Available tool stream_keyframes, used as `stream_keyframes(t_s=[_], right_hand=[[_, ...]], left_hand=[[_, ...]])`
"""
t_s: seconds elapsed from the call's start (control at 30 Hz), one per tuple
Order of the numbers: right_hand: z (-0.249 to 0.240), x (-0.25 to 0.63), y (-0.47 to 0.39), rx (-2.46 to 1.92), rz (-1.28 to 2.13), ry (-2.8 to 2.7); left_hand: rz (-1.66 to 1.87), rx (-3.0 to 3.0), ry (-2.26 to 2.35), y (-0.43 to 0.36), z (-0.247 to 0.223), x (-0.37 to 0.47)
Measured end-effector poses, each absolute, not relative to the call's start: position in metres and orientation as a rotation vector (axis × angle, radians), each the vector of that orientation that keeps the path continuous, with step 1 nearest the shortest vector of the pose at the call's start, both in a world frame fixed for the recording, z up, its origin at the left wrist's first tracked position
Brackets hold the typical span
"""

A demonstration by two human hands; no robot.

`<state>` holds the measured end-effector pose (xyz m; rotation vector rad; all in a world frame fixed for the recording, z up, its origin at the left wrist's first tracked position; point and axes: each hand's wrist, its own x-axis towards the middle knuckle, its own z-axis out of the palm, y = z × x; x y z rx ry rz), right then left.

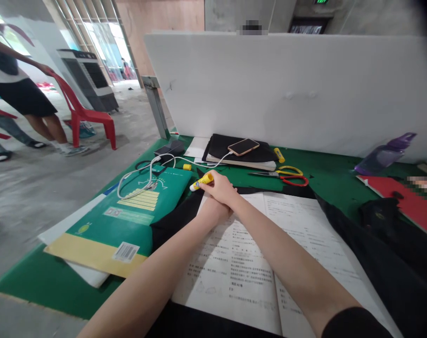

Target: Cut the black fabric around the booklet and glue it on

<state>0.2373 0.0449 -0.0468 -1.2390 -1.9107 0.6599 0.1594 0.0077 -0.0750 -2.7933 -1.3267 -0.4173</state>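
Observation:
My right hand [221,188] is closed round a yellow glue stick [202,182], its white tip pointing left. Under it and partly covered lies my left hand [213,211], on the upper part of an open printed book [234,263]; its fingers are mostly hidden. The book rests on black cloth [176,220]. A loose yellow cap [187,167] stands just beyond the glue stick. To the left is a green and yellow book [129,216] with a white cable [152,176] across it.
Scissors with yellow and red handles [293,176] lie beyond the open book. Behind are a phone [243,146] on a black folder [217,143] and a white partition [287,89]. A purple bottle [382,157] stands right. A person holds a red chair [90,115] at far left.

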Motion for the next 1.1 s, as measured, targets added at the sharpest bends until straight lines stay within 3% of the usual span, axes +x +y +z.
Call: stream_keyframes(t_s=[0.13,0.27,0.53,0.77,1.1], right_hand=[[-0.048,0.237,0.047,-1.140,0.854,-1.706],[-0.050,0.239,0.055,-0.929,1.171,-1.179],[-0.048,0.263,0.077,-0.963,1.173,-0.581],[-0.047,0.292,0.085,-1.102,1.057,-0.762],[-0.066,0.308,0.085,-1.458,0.614,-1.240]], left_hand=[[-0.246,-2.803,-1.308,0.006,-0.069,0.158],[-0.331,-2.833,-1.308,0.004,-0.064,0.159],[-0.452,-2.833,-1.293,0.003,-0.065,0.159],[-0.425,-2.834,-1.312,0.005,-0.068,0.160],[-0.534,-2.839,-1.341,0.001,-0.063,0.160]])
